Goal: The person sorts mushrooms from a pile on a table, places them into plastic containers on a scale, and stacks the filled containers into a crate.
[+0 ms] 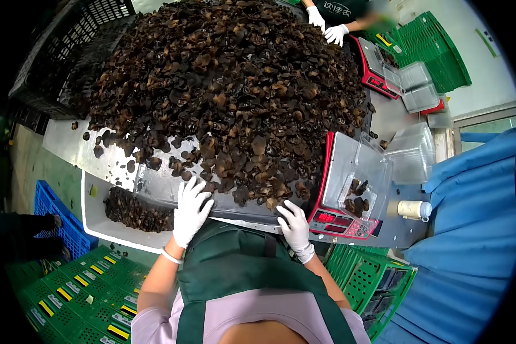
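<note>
A large heap of dark brown wood ear mushrooms (223, 92) covers the metal table (160, 184). My left hand (191, 215), in a white glove, lies at the table's near edge with its fingers stretched forward, close to loose mushrooms. My right hand (295, 227), also gloved, rests at the same edge with fingers apart; its fingertips are near the front mushrooms, and I cannot tell if they touch. To its right, a red digital scale (333, 228) carries a clear plastic box (378, 183) with a few mushrooms inside.
A white foam box (89, 212) with mushrooms stands at left, below a black crate (34, 63). Across the table are a co-worker's gloved hands (325, 27) and a second red scale (378, 80). Stacked clear boxes (413, 152), a bottle (414, 210) and green crates (364, 281) are at right.
</note>
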`<state>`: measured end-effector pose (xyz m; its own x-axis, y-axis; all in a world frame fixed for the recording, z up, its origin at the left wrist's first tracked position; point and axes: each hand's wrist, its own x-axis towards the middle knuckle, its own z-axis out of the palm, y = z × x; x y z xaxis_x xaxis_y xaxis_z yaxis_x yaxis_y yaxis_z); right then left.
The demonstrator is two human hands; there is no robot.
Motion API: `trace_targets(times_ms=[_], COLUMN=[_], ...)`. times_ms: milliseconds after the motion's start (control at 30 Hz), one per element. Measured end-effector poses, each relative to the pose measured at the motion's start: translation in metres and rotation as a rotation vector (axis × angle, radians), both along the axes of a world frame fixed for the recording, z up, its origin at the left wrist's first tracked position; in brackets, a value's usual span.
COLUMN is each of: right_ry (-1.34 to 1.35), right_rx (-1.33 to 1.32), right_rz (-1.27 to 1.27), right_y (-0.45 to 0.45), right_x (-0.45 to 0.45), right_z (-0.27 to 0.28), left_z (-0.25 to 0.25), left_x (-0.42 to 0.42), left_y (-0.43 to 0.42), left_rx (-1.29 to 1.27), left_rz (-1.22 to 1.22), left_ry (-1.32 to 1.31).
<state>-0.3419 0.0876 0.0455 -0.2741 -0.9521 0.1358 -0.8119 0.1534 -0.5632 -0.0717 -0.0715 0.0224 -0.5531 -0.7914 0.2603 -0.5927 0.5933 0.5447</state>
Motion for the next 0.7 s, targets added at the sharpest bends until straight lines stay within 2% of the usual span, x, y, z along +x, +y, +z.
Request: trace_targets(times_ms=[167,300,367,433,533,633,700], right_ry=[-0.183,-0.179,-0.071,-0.063,-0.032,-0.275,-0.485], right_rx=[-0.057,-0.160,-0.046,0.040,0.042,-0.105,-0.088], right_rz=[-0.092,-0.126,-0.098,-0.097,-0.016,-0.039,-0.181], right_y=[-0.009,-0.033,-0.049,-0.059,-0.048,-0.035,-0.032], right_x=[-0.003,-0.004,-0.004,0.001,-0.004,-0.009,-0.014], right_z=[0.007,0.008,0.014,0.015,-0.001,-0.002,-0.001], left_z=[0.001,0.007,0.018,0.026,0.018,0.020,0.021], left_x=[-0.002,-0.006,-0.014,-0.023,-0.044,-0.066,-0.075], left_y=[-0.005,-0.007,-0.007,-0.009,-0.003,0.001,0.000], left_rx=[0.028,-0.021,-0.117,-0.170,-0.075,-0.003,0.026], left_rz=[0.002,0.006,0.074,-0.063,-0.219,-0.243,-0.251], left_ry=[-0.050,-0.039,0.083,0.159,0.077,0.005,-0.064])
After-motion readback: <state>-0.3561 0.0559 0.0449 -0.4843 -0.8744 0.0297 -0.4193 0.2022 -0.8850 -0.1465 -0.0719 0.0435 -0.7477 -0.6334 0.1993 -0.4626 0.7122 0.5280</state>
